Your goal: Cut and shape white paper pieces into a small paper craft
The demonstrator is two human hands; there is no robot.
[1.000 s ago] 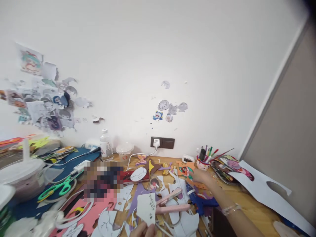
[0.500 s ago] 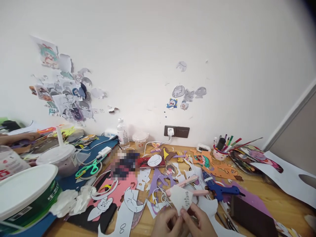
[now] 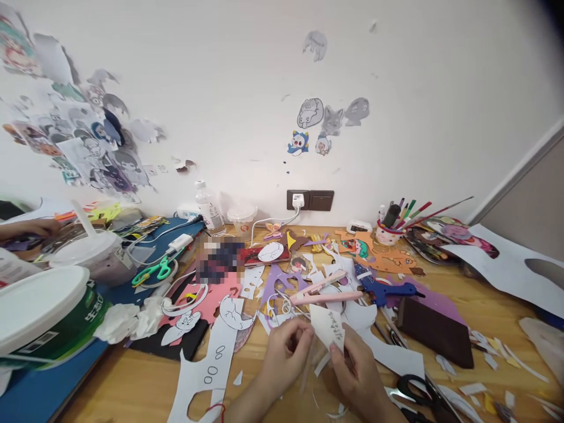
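Note:
My right hand (image 3: 359,370) pinches a small piece of white paper (image 3: 326,324) with dark marks on it, thumb in front. Just left of the paper is my left hand (image 3: 286,352), its thumb and forefinger pressed together. A faint, see-through strip (image 3: 305,373) seems to hang below those left fingertips; whether they grip it is hard to make out. Beyond the paper lies a pink flat-iron-like tool (image 3: 326,291), and a blue glue gun (image 3: 390,288) rests to its right. Black-handled scissors (image 3: 416,390) lie beside my right wrist.
Paper cutouts and scraps (image 3: 211,358) cover much of the wooden table. A dark brown block (image 3: 436,332) lies at right, a pen cup (image 3: 388,232) behind. At left stand a green-and-white tub (image 3: 48,323), a lidded cup (image 3: 94,258) and green scissors (image 3: 154,271). Another person's hand (image 3: 35,228) is far left.
My view has tipped downward, showing more of the table's front. My hands have come apart: the left has let go of the paper, while the right keeps it.

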